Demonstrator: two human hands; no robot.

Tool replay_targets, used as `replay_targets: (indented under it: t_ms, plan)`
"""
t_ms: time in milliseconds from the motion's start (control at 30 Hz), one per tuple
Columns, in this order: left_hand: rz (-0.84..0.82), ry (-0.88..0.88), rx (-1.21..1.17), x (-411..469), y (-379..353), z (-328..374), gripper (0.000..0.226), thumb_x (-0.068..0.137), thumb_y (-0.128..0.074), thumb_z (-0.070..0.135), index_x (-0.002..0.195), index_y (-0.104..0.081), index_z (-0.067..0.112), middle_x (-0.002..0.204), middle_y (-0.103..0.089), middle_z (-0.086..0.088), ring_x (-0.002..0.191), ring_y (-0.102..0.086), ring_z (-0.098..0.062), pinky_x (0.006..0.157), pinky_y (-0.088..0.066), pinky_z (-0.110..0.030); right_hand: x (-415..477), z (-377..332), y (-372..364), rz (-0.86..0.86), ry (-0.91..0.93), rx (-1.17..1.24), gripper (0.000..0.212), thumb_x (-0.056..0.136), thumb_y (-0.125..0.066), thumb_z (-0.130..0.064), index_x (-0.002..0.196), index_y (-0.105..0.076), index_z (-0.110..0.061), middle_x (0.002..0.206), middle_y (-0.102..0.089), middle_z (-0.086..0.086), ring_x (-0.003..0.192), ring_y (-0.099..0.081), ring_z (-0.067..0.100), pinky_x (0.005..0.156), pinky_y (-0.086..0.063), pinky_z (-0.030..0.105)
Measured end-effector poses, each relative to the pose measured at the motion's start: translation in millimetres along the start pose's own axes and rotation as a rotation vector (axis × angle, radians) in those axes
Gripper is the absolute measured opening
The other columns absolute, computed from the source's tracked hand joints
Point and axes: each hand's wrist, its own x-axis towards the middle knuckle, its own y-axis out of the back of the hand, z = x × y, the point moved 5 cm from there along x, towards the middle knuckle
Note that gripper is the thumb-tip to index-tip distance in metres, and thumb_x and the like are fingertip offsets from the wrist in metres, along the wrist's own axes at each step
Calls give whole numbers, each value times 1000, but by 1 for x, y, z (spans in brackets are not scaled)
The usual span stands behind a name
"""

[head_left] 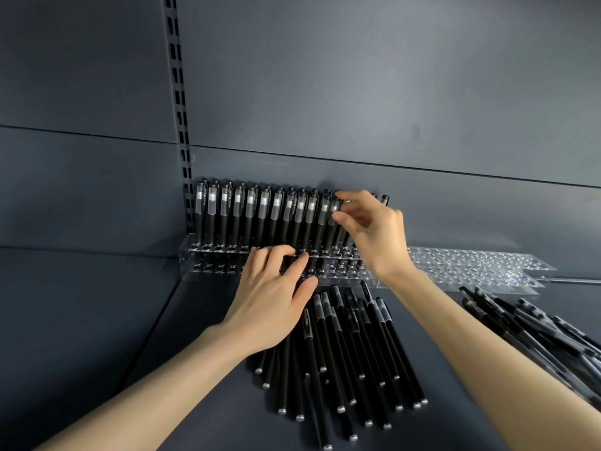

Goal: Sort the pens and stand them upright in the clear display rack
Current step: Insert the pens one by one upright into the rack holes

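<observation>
Clear display rack (208, 255) set at 12 o'clock on shelf (97, 320). Its 9 o'clock stretch is filled with upright pens (263, 209). Empty rack sections (481, 262) are seen toward 3 o'clock.

One pen (334, 206) is pinched at cap by right hand (374, 232) at 3 o'clock end of standing row, judged as being seated. Left hand (273, 297) is laid against rack front, fingers bent, nothing seen held.

Task judged well under way but unfinished: loose pens (344, 346) fanned at 6 o'clock, second heap (533, 327) at 4 o'clock.
</observation>
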Motion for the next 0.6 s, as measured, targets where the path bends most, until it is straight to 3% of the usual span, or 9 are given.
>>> replay_targets:
  t_ms: [167, 333, 433, 600]
  plan:
    - [1, 5, 6, 0, 1, 1, 59, 97, -22, 50, 147, -29, 21, 143, -27, 4, 131, -14, -16, 117, -8, -40, -1, 2, 2, 20, -13, -20, 25, 86, -68, -8, 109, -67, -17, 76, -62, -20, 72, -58, -10, 69, -40, 1]
    - [-2, 4, 29, -3, 3, 6, 59, 96, -23, 51, 146, -32, 20, 145, -26, 4, 132, -15, -16, 117, -8, -42, -5, -5, 5, 22, 23, -58, 31, 85, -66, -1, 114, -66, -13, 85, -62, 0, 69, -54, 0, 69, -39, 4]
    - [30, -16, -4, -7, 10, 12, 56, 95, -28, 52, 138, -45, 20, 143, -32, 3, 129, -25, -18, 115, -15, -40, -14, -7, 9, 15, -16, -31, 29, 87, -65, -5, 114, -63, -15, 88, -61, 1, 72, -54, 7, 68, -42, 7]
    - [-39, 63, -25, -21, 15, 20, 53, 91, -32, 57, 128, -48, 23, 127, -39, 9, 117, -40, -14, 97, -35, -31, -47, -9, 15, -105, -82, -25, 14, 90, -61, -11, 104, -66, -13, 94, -62, -2, 80, -57, 1, 70, -43, 6]
